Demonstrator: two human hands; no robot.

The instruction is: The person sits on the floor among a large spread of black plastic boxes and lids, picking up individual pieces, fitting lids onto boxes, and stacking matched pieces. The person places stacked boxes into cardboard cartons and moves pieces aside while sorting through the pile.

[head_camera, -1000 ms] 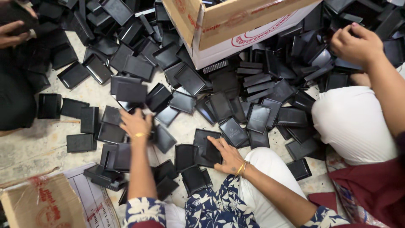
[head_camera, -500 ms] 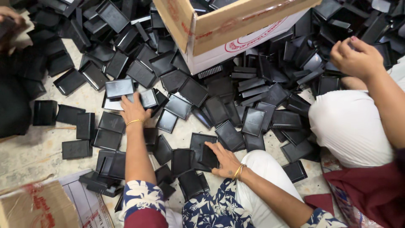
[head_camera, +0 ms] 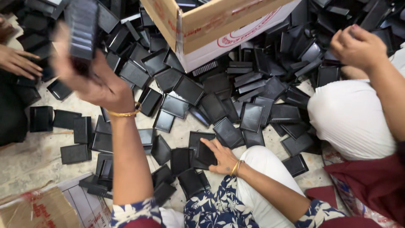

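Observation:
My left hand (head_camera: 99, 82) is raised well off the floor and grips a stack of black plastic trays (head_camera: 83, 29), blurred by motion. Low near my knee, my right hand (head_camera: 221, 157) lies flat on a single black tray (head_camera: 206, 154), fingers spread over it. Many more black trays (head_camera: 219, 105) are scattered on the speckled floor (head_camera: 29, 162) ahead of both hands. Both wrists carry gold bangles, and my sleeves are floral blue and white.
An open cardboard box (head_camera: 219, 29) with trays inside stands at the top centre. Another person's hand (head_camera: 358, 46) reaches into the pile at the right, above a white-clad knee (head_camera: 350, 118). A third person's hand (head_camera: 17, 62) is at the left edge. A flattened carton (head_camera: 38, 209) and a paper sheet (head_camera: 84, 203) lie bottom left.
My left hand has risen from the floor with a stack of trays, up and to the left. My right hand has stayed on its tray.

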